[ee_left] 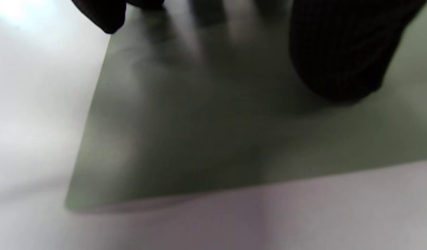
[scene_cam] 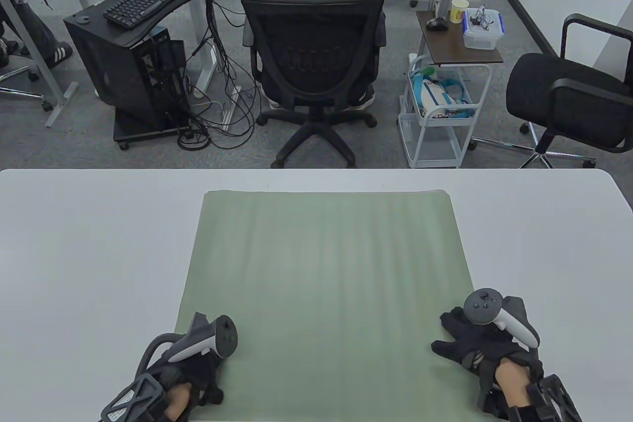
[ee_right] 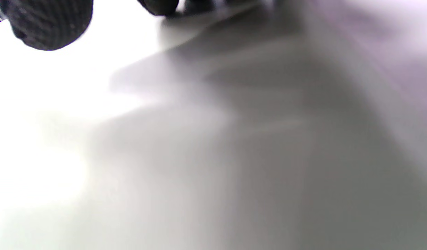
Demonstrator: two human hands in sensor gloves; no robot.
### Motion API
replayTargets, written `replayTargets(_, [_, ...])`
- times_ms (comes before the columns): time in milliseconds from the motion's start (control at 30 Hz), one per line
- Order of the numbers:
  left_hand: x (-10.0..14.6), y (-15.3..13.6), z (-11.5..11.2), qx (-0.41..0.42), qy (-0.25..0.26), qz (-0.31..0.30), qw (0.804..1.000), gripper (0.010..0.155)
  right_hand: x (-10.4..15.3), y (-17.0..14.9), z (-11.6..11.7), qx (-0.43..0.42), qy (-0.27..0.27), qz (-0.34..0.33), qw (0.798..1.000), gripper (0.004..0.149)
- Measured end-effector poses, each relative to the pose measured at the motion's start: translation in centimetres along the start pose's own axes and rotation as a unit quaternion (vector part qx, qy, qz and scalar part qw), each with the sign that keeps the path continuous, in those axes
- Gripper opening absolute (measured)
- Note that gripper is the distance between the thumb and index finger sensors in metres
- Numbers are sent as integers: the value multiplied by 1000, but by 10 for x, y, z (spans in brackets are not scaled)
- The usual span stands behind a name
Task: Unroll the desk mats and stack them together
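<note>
A pale green desk mat [scene_cam: 326, 283] lies unrolled and flat on the white table [scene_cam: 84, 254], with faint curl ripples across it. My left hand [scene_cam: 205, 367] rests on its near left corner. In the left wrist view the thumb [ee_left: 338, 55] presses on the mat [ee_left: 199, 139] and a fingertip [ee_left: 102, 15] sits at its left edge. My right hand [scene_cam: 457, 343] lies with its fingers spread on the mat's near right edge. The right wrist view is blurred and shows only a fingertip [ee_right: 47, 24] over the table. Neither hand grips anything. Only one mat shows.
Beyond the table's far edge are a person in an office chair [scene_cam: 316, 61], a black computer tower [scene_cam: 123, 75], a white trolley [scene_cam: 440, 110] and a second chair [scene_cam: 568, 90]. White table surface flanks the mat on both sides.
</note>
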State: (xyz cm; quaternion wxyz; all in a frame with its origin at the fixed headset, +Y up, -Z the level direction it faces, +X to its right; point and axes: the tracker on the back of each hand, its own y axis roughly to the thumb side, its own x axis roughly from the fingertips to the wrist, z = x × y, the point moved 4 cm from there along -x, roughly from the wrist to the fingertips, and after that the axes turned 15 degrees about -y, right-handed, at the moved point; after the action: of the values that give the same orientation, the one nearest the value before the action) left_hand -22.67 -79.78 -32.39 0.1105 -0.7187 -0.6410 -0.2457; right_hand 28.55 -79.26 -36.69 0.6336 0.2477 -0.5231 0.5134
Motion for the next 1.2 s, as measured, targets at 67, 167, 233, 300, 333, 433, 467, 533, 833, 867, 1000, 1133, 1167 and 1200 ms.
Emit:
replayTargets(67, [-1,3,3,-43,18,-3,999,98,-12,4,-9,30,-9,19,999,78])
replayTargets(167, [-1,4,3,-48,18,-3,999,99,-39,7,-20,67,-2,51,996,78])
replayTargets(233, [-2,4,3,-49,17,-6,999,99,-55,8,-27,81,-12,66,994,78])
replayTargets(300, [-2,3,2,-46,23,-10,999,99,-74,10,-36,89,-13,83,992,77])
replayTargets(333, [-2,3,2,-46,24,-11,999,99,-81,11,-39,90,-16,87,992,77])
replayTargets(433, [-2,4,2,-49,27,-12,998,98,-106,15,-51,99,-30,100,990,75])
replayTargets(467, [-2,5,3,-53,26,-12,998,98,-114,16,-54,105,-35,104,988,75])
replayTargets(533, [-2,6,3,-59,24,-11,998,98,-128,18,-59,113,-45,107,987,76])
replayTargets(833, [-4,9,4,-73,3,-11,997,102,-170,22,-80,76,-94,121,985,76])
replayTargets(867, [-4,9,4,-75,0,-10,997,102,-173,25,-84,62,-107,115,986,75])
replayTargets(1000, [-4,5,7,-57,-10,-19,998,101,-178,26,-92,44,-127,129,983,71])
replayTargets(1133, [-4,0,10,-31,-21,-26,999,98,-157,44,-76,90,-111,97,985,80])
replayTargets(1167, [-4,-2,12,-20,-28,-32,999,98,-148,53,-70,83,-118,67,987,81])
replayTargets(1200, [-4,-5,16,-1,-33,-42,999,96,-138,60,-62,81,-111,44,990,82])
